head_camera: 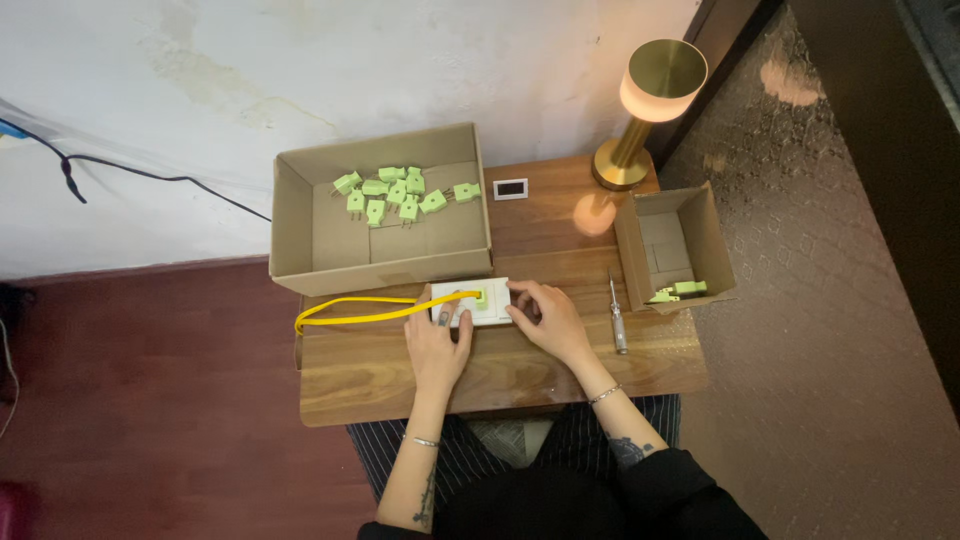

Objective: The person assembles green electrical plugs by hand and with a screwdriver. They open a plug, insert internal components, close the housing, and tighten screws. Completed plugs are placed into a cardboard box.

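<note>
My left hand (437, 345) and right hand (548, 318) press flat, fingers open, on the light, hard white socket box (472, 303); its edges look best to hold.

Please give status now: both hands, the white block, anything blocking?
Left hand and right hand resting on white rectangular socket block, grip unclear. Green plug seated, yellow cable trailing left. Screwdriver lying right, apart.

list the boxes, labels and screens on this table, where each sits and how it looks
Large cardboard box: back left by the wall, open, brown, holding light green plugs.
Small cardboard box: right edge of the table, open, brown, a few green plugs inside.
Small display: between the large box and the brass lamp, flat white rectangle with a dark screen.
</note>
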